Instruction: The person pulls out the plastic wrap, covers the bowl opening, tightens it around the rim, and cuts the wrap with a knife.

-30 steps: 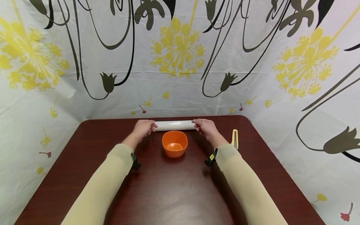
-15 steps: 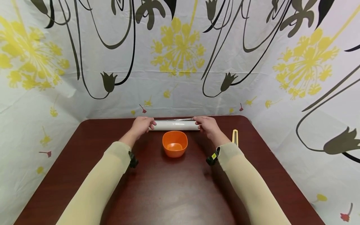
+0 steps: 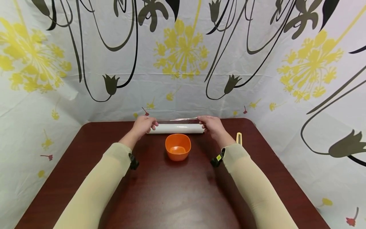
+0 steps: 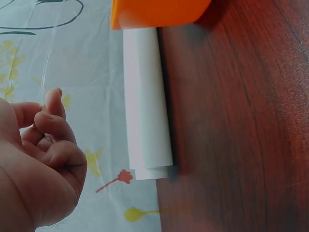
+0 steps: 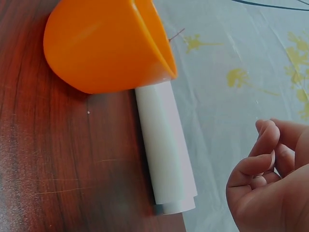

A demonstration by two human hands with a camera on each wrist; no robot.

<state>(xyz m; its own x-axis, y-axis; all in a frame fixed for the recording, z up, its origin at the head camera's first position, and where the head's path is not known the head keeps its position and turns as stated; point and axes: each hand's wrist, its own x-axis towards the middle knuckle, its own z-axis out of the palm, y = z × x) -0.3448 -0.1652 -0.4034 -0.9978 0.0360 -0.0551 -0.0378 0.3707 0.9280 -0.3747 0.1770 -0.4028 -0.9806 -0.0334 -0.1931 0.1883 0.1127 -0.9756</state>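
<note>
A white roll of plastic wrap [image 3: 175, 128] lies across the far end of the table, its near side close to an orange bowl [image 3: 178, 147]. Above the roll a clear sheet edge of plastic wrap [image 3: 180, 119] is stretched between both hands. My left hand [image 3: 144, 125] pinches its left corner between thumb and forefinger; the left wrist view shows the thin film rising from the fingertips [image 4: 44, 107]. At the right corner my right hand [image 3: 211, 125] pinches the film the same way, other fingers curled. In the right wrist view the bowl [image 5: 104, 48] hides part of the roll [image 5: 166, 145].
A yellow utility knife [image 3: 239, 138] lies on the right of the dark red-brown table [image 3: 177, 194], partly hidden by the right sleeve. A white patterned sheet [image 3: 183, 92] hangs right behind the table's far edge and along both sides.
Both hands have risen and moved slightly outward from the roll, drawing up a strip of clear film between them. More of the roll shows below the hands. The bowl stays in place.
</note>
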